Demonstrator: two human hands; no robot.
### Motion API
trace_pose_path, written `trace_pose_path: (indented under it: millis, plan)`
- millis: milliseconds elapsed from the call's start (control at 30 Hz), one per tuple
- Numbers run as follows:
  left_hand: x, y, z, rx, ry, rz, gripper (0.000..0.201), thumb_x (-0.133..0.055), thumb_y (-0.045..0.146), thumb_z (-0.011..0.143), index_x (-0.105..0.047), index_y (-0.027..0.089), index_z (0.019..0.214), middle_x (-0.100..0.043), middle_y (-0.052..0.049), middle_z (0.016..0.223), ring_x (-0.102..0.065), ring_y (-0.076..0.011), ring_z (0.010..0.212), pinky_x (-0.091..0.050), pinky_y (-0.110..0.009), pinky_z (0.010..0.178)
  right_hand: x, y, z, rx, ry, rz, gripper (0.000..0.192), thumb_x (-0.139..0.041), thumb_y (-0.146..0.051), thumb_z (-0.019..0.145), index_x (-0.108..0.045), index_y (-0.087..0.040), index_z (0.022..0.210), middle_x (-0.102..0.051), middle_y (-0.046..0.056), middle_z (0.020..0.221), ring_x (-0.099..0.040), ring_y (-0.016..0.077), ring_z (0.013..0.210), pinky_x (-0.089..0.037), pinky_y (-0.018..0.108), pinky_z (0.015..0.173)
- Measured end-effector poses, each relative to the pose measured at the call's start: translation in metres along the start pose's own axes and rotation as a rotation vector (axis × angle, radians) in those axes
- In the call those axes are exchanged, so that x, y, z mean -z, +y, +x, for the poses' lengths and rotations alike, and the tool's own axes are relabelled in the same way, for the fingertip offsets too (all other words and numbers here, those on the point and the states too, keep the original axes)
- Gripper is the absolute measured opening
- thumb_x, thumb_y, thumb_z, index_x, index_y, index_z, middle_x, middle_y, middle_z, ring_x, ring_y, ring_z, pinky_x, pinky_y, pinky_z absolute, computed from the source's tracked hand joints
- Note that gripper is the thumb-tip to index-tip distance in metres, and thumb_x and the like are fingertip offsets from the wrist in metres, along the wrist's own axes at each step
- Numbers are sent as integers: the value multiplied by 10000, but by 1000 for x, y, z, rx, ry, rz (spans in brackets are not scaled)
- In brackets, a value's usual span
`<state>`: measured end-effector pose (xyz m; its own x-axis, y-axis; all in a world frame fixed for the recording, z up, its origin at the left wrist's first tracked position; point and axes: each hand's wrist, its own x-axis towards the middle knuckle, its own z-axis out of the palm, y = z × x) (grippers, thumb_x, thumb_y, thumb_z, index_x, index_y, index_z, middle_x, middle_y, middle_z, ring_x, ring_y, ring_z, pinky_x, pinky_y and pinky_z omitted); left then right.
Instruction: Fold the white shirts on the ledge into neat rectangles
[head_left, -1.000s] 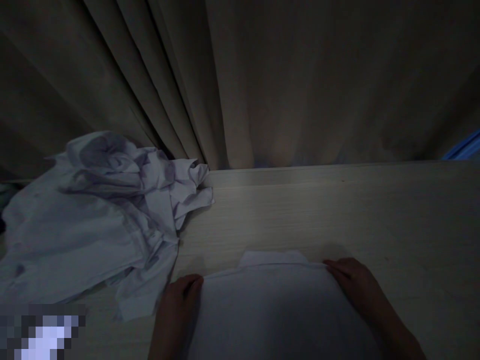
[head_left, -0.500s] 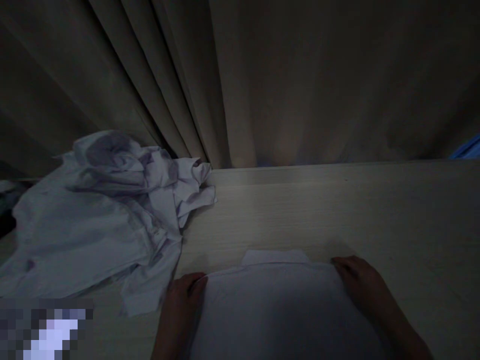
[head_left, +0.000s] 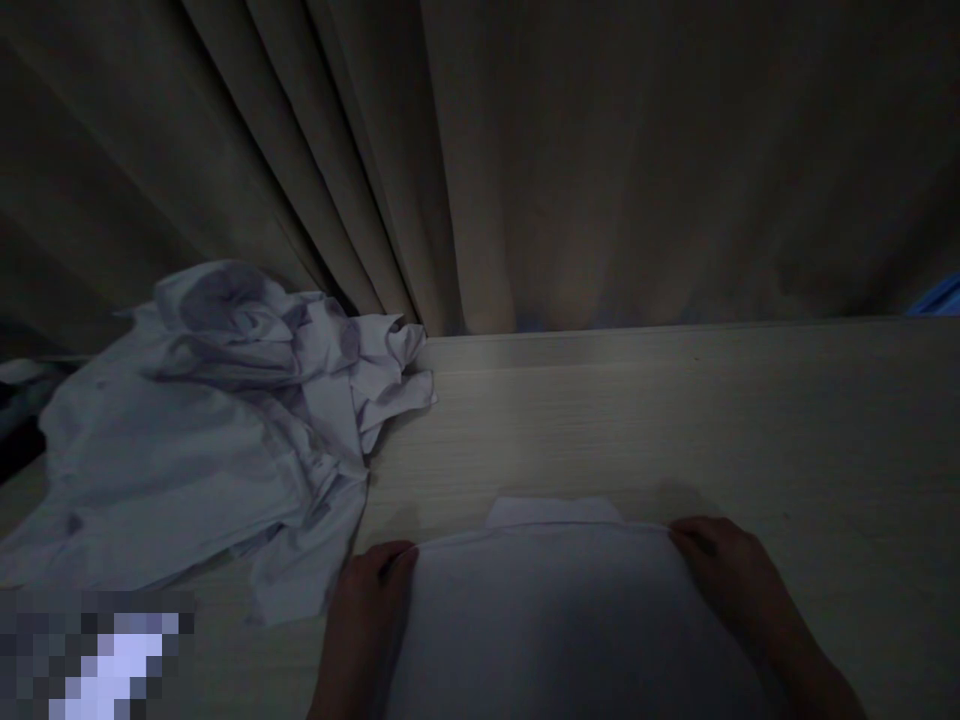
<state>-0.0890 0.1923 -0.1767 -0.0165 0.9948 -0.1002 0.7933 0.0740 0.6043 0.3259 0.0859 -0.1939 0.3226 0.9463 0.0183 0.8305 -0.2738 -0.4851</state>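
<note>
A pale shirt (head_left: 555,610) lies spread on the light wooden table (head_left: 570,430) in front of me, its collar (head_left: 555,511) pointing away. My left hand (head_left: 375,590) pinches the shirt's left shoulder corner between thumb and fingers. At the opposite shoulder, my right hand (head_left: 720,560) is closed on the edge in the same manner. Between both hands the top edge runs nearly straight. The lower part of the shirt passes out of the picture at the bottom.
A crumpled heap of white clothing (head_left: 195,440) lies on the left of the table. Brown curtains (head_left: 562,170) hang along the far edge. A pixelated patch covers the lower left corner. Something blue (head_left: 937,297) shows at the far right, and the light is dim.
Both hands keep their hold on the shirt's shoulders and have barely moved. The whole view has shifted very slightly.
</note>
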Motion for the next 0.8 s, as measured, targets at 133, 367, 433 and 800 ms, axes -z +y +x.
trace_pose_path:
  millis: [133, 367, 433, 800]
  plan:
    - [-2, 0, -1, 9, 23, 12, 360, -452, 469, 781, -670, 201, 882, -707, -77, 940, -623, -253, 912, -458, -396, 870, -4, -2, 0, -54, 23, -32, 240, -456, -385, 800, -655, -251, 793, -684, 26, 810, -623, 205, 764, -458, 354, 716]
    - [-2, -6, 1, -6, 41, 30, 366, -457, 469, 788, -679, 197, 888, -713, -80, 930, -632, -249, 889, -468, -392, 845, -10, 0, 0, -112, 69, -55, 230, -450, -393, 801, -630, -250, 792, -673, 29, 819, -607, 223, 799, -428, 364, 720]
    - [-4, -8, 1, -17, 47, 40, 370, -460, 477, 788, -683, 199, 889, -714, -77, 928, -631, -249, 894, -466, -391, 847, -12, 1, 0, -100, 87, -51, 242, -444, -400, 807, -628, -243, 790, -671, 37, 824, -603, 228, 804, -428, 369, 728]
    - [-4, -4, -13, -260, 191, 238, 377, -378, 406, 867, -653, 181, 993, -688, -87, 957, -620, -235, 922, -476, -385, 869, -30, -6, -11, 61, 268, -118, 372, -403, -346, 864, -550, -109, 1111, -632, 148, 1056, -575, 269, 984, -449, 435, 883]
